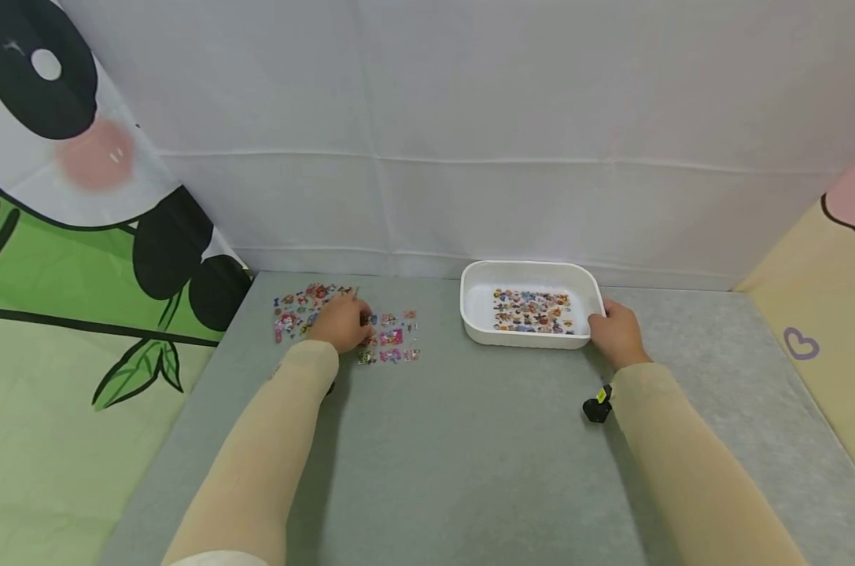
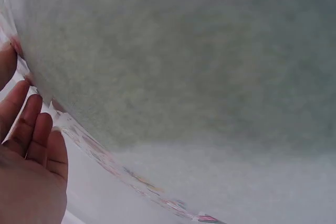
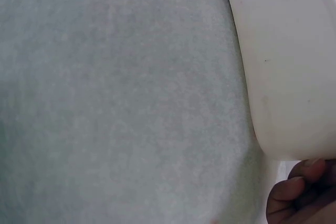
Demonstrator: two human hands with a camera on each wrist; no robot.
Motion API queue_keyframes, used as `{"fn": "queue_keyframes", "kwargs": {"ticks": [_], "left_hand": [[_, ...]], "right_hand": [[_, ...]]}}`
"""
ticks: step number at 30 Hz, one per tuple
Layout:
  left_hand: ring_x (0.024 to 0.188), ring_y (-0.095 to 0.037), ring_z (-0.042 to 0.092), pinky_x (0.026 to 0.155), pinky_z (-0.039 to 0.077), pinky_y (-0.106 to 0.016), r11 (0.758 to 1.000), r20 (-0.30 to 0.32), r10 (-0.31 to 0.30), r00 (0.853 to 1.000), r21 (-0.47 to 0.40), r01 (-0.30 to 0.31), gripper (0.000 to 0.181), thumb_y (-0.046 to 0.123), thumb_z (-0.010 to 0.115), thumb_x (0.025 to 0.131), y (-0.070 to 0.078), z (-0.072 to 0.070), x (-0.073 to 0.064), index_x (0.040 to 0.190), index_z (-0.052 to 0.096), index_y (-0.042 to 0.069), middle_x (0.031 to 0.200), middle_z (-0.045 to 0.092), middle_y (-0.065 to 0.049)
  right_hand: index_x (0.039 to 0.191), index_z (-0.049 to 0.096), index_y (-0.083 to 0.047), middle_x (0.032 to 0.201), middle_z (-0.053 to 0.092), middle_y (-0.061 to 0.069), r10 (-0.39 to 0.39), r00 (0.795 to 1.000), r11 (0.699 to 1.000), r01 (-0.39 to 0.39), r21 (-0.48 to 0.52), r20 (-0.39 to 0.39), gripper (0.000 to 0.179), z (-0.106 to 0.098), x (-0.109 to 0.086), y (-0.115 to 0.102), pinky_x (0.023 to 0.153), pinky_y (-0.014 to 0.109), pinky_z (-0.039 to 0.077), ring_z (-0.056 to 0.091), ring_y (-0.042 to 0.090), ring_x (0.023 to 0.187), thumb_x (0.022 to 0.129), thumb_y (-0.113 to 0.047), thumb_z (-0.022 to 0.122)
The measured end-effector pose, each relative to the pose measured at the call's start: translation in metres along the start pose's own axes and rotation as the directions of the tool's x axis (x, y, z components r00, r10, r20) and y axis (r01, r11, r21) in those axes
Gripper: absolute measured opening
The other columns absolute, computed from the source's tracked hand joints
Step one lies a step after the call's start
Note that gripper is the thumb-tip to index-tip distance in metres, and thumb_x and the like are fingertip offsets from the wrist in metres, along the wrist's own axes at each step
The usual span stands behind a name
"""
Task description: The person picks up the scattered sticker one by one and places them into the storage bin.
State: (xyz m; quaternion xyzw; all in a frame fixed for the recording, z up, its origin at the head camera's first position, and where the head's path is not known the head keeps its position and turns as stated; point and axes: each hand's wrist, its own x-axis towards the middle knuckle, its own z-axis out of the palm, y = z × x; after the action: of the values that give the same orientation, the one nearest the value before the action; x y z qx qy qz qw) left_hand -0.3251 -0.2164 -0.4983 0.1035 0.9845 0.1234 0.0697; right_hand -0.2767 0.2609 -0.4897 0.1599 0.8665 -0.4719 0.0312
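My left hand (image 1: 340,322) is over two sheets of small colourful stickers lying side by side at the back left of the table. It pinches the clear sticker sheet (image 1: 392,338) on the right near its left edge, and partly covers the other sticker sheet (image 1: 300,310). In the left wrist view the thumb and fingertips (image 2: 32,103) are right at the sheet's edge. My right hand (image 1: 617,334) grips the right end of a white plastic tray (image 1: 522,340), its fingers (image 3: 286,190) curled at the corner. More small stickers (image 1: 533,310) show inside the tray.
The grey table (image 1: 455,456) meets a white cloth backdrop (image 1: 427,204) just behind the tray. Printed cartoon cloths hang at the left and right sides. A small black device (image 1: 597,409) is at the right wrist.
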Motion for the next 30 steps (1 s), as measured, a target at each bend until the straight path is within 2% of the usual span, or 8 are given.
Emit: {"fn": "queue_keyframes", "kwargs": {"ticks": [8, 13, 22, 30], "left_hand": [[0.119, -0.035, 0.055, 0.102, 0.045, -0.054, 1.000, 0.004, -0.016, 1.000, -0.018, 0.016, 0.038, 0.026, 0.077, 0.095, -0.002, 0.002, 0.004, 0.125, 0.068, 0.004, 0.121, 0.062, -0.014], [0.119, -0.036, 0.054, 0.101, 0.046, -0.054, 0.998, 0.027, -0.018, 0.999, -0.054, 0.019, 0.039, 0.025, 0.077, 0.095, -0.003, 0.000, 0.005, 0.125, 0.067, 0.003, 0.121, 0.061, -0.015], [0.114, -0.034, 0.053, 0.098, 0.045, -0.053, 0.998, 0.086, -0.027, 0.996, -0.058, 0.032, 0.034, 0.023, 0.076, 0.094, -0.007, -0.001, 0.011, 0.120, 0.065, 0.005, 0.119, 0.059, -0.014], [0.108, -0.033, 0.051, 0.094, 0.044, -0.052, 0.997, 0.114, -0.038, 0.993, -0.063, 0.045, 0.025, 0.021, 0.074, 0.094, 0.002, -0.009, 0.010, 0.110, 0.064, 0.006, 0.113, 0.057, -0.013]], "right_hand": [[0.153, 0.041, 0.006, 0.148, 0.051, 0.027, 0.005, 1.000, 1.000, -0.005, 0.004, -0.003, 0.055, 0.000, 0.000, -0.001, 0.109, 0.054, 0.043, 0.050, 0.038, 0.127, 0.103, -0.014, 0.040], [0.153, 0.042, 0.005, 0.147, 0.052, 0.027, 0.009, 1.000, 1.000, -0.009, 0.015, -0.001, 0.054, 0.001, 0.000, 0.000, 0.108, 0.053, 0.043, 0.051, 0.037, 0.126, 0.102, -0.014, 0.041], [0.154, 0.040, 0.005, 0.148, 0.050, 0.028, 0.009, 1.000, 1.000, -0.009, 0.012, 0.004, 0.055, 0.001, 0.000, 0.000, 0.107, 0.053, 0.044, 0.051, 0.038, 0.127, 0.103, -0.013, 0.041], [0.155, 0.040, 0.005, 0.148, 0.051, 0.027, 0.009, 1.000, 1.000, -0.009, 0.010, -0.002, 0.055, 0.001, 0.002, 0.002, 0.107, 0.053, 0.045, 0.051, 0.037, 0.125, 0.103, -0.014, 0.041]]}}
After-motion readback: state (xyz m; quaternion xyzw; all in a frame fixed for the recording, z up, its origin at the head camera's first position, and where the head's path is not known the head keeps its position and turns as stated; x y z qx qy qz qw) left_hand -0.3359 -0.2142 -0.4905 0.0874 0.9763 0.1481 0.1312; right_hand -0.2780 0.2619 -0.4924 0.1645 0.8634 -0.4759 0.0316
